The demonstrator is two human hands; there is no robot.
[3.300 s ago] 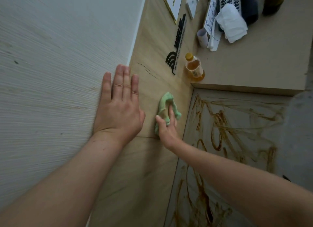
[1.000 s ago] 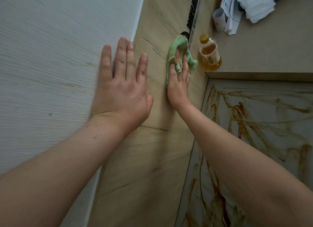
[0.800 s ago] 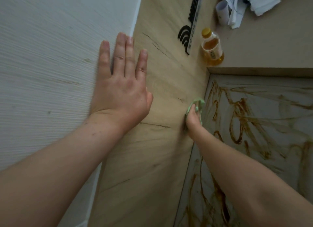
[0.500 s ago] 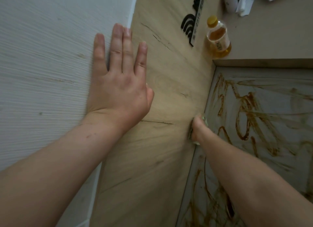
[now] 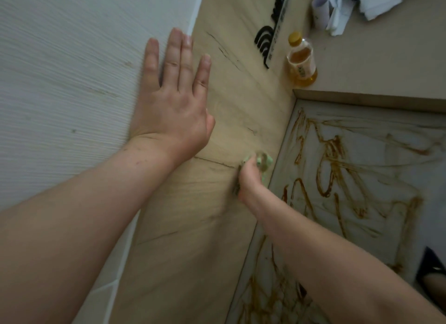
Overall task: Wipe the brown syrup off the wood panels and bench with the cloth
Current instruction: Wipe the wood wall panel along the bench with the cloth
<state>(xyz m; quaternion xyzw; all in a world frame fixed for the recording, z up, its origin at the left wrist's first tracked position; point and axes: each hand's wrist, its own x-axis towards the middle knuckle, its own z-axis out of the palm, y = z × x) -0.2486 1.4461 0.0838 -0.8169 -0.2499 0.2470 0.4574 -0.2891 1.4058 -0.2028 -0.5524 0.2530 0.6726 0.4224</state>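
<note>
My right hand (image 5: 248,178) grips a bunched green cloth (image 5: 264,160) and presses it against the light wood panel (image 5: 193,215), low down near the panel's seam and close to the bench edge. Most of the cloth is hidden under my fingers. My left hand (image 5: 173,106) lies flat with straight fingers, spanning the border between the white ribbed wall and the wood panel. The pale bench surface (image 5: 376,227) to the right is covered in brown syrup streaks (image 5: 330,169).
A small bottle of amber liquid (image 5: 301,60) stands on the beige counter (image 5: 386,58) beside a black wifi sign (image 5: 268,41) on the panel. White cloth and papers (image 5: 350,5) lie at the counter's back. A dark shoe (image 5: 432,273) shows bottom right.
My right hand swept the cloth down the wood panel from beside the bottle to the seam near the bench, then shifted slightly left. My left hand stayed flat on the wall.
</note>
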